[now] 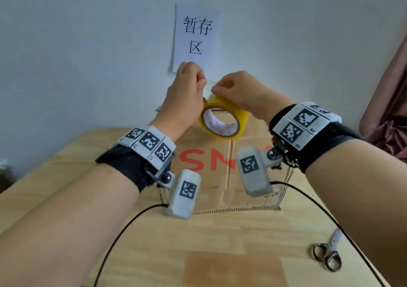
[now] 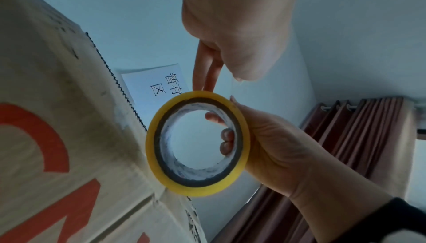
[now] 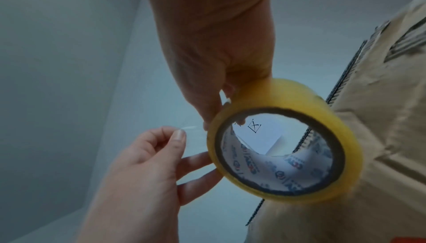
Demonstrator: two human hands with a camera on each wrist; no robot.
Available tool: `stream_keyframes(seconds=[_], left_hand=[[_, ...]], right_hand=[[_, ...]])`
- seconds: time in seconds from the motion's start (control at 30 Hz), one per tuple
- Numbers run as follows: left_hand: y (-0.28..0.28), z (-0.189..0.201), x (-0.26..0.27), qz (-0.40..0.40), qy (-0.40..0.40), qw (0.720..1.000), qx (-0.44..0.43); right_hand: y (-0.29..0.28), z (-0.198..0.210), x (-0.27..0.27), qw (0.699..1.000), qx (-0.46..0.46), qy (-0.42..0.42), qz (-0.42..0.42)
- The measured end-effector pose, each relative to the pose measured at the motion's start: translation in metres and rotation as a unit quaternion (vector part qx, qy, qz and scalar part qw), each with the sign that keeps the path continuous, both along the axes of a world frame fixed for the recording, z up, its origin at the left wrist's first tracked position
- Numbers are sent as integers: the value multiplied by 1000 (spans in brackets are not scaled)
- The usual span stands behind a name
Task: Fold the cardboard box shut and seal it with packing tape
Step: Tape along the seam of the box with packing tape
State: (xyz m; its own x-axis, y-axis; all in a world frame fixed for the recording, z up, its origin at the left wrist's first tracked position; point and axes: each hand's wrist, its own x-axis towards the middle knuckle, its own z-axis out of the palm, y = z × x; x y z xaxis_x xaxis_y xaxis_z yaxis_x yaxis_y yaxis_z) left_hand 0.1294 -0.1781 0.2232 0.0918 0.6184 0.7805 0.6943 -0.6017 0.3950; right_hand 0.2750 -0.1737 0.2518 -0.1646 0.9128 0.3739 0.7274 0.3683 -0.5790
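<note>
the right hand (image 1: 240, 93) grips the yellow tape roll (image 1: 222, 119), fingers curled through its core and thumb on the outer rim. the left hand (image 1: 187, 86), at 11 o'clock of the roll, pinches the clear free end (image 3: 189, 128) between thumb and forefinger (its other fingers stretch to the roll's rim). the roll is in the air above the cardboard box (image 1: 207, 161), whose top flaps lie folded down. the box is on the wooden table (image 1: 66, 176), with scissors (image 1: 328, 256) at its 5 o'clock.
</note>
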Motion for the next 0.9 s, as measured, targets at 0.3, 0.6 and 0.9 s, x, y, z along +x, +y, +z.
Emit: stream_keyframes(seconds=[0.3, 0.6, 0.9], left_hand=[[50, -3, -34, 17, -50, 991, -123], [94, -25, -103, 89, 256, 872, -408], [103, -61, -90, -102, 100, 879, -455]], right_hand=[[59, -3, -27, 997, 78, 2, 1], [90, -22, -31, 994, 62, -79, -45], [92, -20, -24, 971, 58, -229, -44]])
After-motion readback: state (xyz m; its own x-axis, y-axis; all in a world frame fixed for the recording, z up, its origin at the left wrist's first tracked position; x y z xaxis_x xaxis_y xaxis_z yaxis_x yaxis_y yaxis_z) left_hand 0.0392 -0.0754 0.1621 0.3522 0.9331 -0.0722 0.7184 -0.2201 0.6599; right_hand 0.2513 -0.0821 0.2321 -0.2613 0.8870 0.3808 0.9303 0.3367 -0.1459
